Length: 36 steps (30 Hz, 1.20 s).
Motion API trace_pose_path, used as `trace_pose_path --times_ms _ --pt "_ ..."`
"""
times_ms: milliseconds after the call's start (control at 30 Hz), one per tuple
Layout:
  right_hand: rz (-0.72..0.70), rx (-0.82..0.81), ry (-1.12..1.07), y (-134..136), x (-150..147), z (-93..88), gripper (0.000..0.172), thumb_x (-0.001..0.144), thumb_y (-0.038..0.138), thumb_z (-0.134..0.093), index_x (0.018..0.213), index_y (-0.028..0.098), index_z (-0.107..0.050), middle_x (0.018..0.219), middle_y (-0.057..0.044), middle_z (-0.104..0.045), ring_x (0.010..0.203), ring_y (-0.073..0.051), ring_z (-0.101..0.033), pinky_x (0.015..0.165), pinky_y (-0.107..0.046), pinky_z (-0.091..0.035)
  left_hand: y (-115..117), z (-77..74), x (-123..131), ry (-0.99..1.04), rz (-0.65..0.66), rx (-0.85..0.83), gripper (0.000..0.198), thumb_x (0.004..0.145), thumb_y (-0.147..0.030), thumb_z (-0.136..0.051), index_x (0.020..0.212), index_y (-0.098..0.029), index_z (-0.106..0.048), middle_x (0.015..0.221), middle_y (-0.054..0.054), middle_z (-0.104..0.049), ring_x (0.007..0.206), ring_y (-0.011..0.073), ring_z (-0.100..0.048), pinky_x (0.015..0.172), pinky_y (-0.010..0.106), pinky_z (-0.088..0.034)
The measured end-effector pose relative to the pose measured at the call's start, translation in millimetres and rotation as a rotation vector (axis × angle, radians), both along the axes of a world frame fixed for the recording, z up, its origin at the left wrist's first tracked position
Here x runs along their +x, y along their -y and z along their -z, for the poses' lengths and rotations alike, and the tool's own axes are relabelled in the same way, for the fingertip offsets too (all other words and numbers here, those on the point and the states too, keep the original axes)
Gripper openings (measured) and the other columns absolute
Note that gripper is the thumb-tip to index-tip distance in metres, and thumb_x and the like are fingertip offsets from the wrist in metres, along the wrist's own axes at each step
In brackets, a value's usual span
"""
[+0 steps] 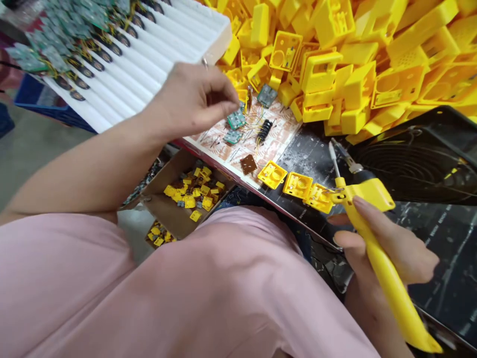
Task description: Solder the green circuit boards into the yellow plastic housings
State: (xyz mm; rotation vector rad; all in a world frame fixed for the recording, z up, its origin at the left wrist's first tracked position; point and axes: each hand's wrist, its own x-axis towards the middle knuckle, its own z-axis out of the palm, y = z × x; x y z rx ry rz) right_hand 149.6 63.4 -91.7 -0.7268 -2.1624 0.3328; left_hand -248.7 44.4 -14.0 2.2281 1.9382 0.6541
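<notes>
My right hand [387, 243] is wrapped round a yellow soldering iron [376, 233], its metal tip [337, 151] pointing up over the dark mat [309, 149]. My left hand [196, 99] hovers with fingers pinched together just above small green circuit boards [236, 119] with thin wires; what the fingertips pinch is too small to name. Three open yellow housings [298, 185] lie in a row by the iron's head. A small brown board [248, 163] and a black coil part [264, 130] lie on the patterned sheet.
A big heap of yellow plastic housings [354, 54] fills the back right. A white ridged foam tray [149, 59] with several green boards [59, 35] stands at the back left. A cardboard box [179, 199] of small yellow parts sits below the bench edge. A dark fan grille [413, 164] lies right.
</notes>
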Motion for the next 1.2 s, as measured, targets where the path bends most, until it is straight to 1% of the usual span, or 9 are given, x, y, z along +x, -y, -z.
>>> trace_pose_path --times_ms 100,233,400,500,567,667,867,1033,1200 --pt "-0.094 0.084 0.127 -4.0 -8.7 -12.0 0.073 0.09 0.016 -0.081 0.156 0.035 -0.055 0.075 0.003 -0.073 0.056 -0.017 -0.069 0.06 -0.027 -0.057 2.3 27.5 -12.4 -0.16 0.05 -0.115 0.034 0.099 -0.039 -0.052 0.096 -0.018 -0.078 0.092 0.007 -0.076 0.088 0.0208 -0.068 0.084 0.036 -0.053" --pt "-0.129 0.09 0.194 -6.2 -15.0 -18.4 0.081 0.092 0.01 -0.077 0.163 0.029 -0.044 0.08 0.001 -0.073 0.06 -0.017 -0.069 0.062 -0.027 -0.055 2.6 57.0 -0.7 -0.231 0.056 -0.129 0.034 0.096 -0.04 -0.052 0.11 -0.02 -0.075 0.108 0.008 -0.075 0.101 0.025 -0.07 0.092 0.037 -0.052" --pt "-0.103 0.188 0.244 -12.1 -22.1 -14.1 0.051 0.09 0.006 -0.077 0.135 0.027 -0.068 0.081 0.003 -0.074 0.059 -0.013 -0.068 0.063 -0.024 -0.054 -1.3 72.8 19.1 -0.316 0.059 0.002 0.033 0.095 -0.047 -0.062 0.113 -0.022 -0.071 0.117 0.01 -0.073 0.112 0.031 -0.065 0.098 0.044 -0.049" --pt "-0.097 0.203 0.268 -16.6 -29.6 -7.6 0.028 0.092 0.017 -0.078 0.118 0.022 -0.069 0.081 0.001 -0.071 0.064 -0.015 -0.068 0.063 -0.027 -0.055 -3.2 80.1 23.7 -0.388 0.025 0.081 0.03 0.097 -0.046 -0.061 0.107 -0.02 -0.071 0.112 0.009 -0.073 0.111 0.0304 -0.064 0.096 0.048 -0.049" --pt "-0.128 0.204 0.269 -19.0 -35.0 -3.1 0.024 0.096 0.027 -0.076 0.117 0.019 -0.066 0.087 -0.002 -0.072 0.072 -0.019 -0.071 0.07 -0.032 -0.059 -5.8 82.1 21.8 -0.388 0.018 0.079 0.028 0.102 -0.04 -0.053 0.098 -0.02 -0.073 0.106 0.008 -0.074 0.108 0.0279 -0.065 0.096 0.049 -0.049" --pt "-0.166 0.174 0.291 -20.9 -41.0 2.4 0.026 0.099 0.028 -0.071 0.122 0.018 -0.062 0.091 -0.003 -0.071 0.077 -0.02 -0.071 0.084 -0.036 -0.061 -11.9 76.2 14.0 -0.204 0.044 0.042 0.032 0.103 -0.04 -0.05 0.094 -0.022 -0.073 0.105 0.007 -0.077 0.105 0.026 -0.067 0.097 0.048 -0.052" --pt "-0.077 0.19 0.29 -16.7 -60.5 8.5 0.033 0.097 0.023 -0.074 0.127 0.024 -0.061 0.08 0.004 -0.063 0.069 -0.017 -0.064 0.084 -0.033 -0.06 -19.9 47.4 27.1 0.264 0.155 0.096 0.023 0.103 -0.038 -0.055 0.097 -0.023 -0.072 0.111 0.009 -0.081 0.111 0.0223 -0.073 0.104 0.042 -0.056" --pt "-0.032 0.189 0.205 -12.4 -67.8 1.0 0.037 0.095 0.032 -0.078 0.128 0.024 -0.063 0.089 0.0 -0.073 0.081 -0.019 -0.072 0.093 -0.037 -0.06 -17.0 54.2 65.3 0.11 0.396 -0.022 0.023 0.099 -0.031 -0.057 0.091 -0.023 -0.077 0.092 0.003 -0.08 0.101 0.0238 -0.072 0.111 0.052 -0.047" --pt "0.012 0.129 0.071 4.4 -17.3 -13.4 0.031 0.099 0.044 -0.072 0.125 0.026 -0.072 0.073 0.004 -0.07 0.061 -0.013 -0.067 0.064 -0.027 -0.054 -16.3 70.5 74.5 -0.011 0.372 -0.098 0.022 0.097 -0.03 -0.06 0.09 -0.024 -0.08 0.087 0.002 -0.078 0.097 0.0225 -0.068 0.113 0.052 -0.042"
